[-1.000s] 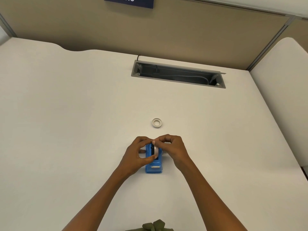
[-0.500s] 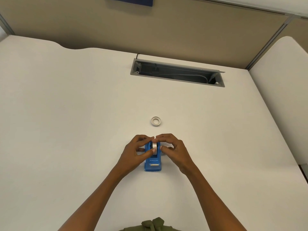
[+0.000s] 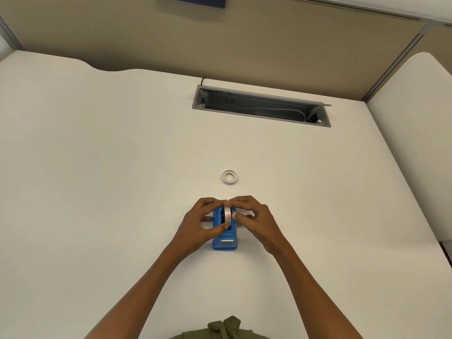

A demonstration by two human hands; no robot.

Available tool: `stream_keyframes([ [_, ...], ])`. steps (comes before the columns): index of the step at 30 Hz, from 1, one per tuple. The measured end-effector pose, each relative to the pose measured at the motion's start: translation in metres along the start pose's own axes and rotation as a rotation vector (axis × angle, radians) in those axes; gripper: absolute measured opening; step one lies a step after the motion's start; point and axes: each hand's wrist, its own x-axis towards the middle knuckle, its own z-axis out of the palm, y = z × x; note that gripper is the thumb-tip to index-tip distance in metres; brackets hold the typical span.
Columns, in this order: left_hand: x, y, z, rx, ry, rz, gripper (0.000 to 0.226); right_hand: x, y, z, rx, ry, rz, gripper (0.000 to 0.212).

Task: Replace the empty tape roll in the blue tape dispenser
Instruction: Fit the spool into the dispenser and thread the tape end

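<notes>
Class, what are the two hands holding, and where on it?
Both the left hand and right hand pinch the tape roll by its sides, in the blue dispenser.

Both hands, left hand (image 3: 199,225) and right hand (image 3: 256,220), grip tape roll (image 3: 227,214) in blue dispenser (image 3: 225,237).

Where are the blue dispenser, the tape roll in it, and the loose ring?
blue tape dispenser (image 3: 226,243), head view, front base.
tape roll (image 3: 228,214), head view, outer rim.
loose ring (image 3: 230,177), head view, its band.
</notes>
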Motion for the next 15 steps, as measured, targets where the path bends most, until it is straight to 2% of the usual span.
stream_keyframes([
  [9, 0.0022, -0.0028, -0.0007, 0.018, -0.007, -0.018, 0.052, -0.0027, -0.0044, -0.0027, -0.02, -0.066, -0.004, 0.044],
  [15, 0.0007, -0.0007, -0.0008, -0.059, -0.002, -0.059, 0.059, -0.0012, -0.0024, -0.0012, -0.029, -0.038, -0.01, 0.04],
])
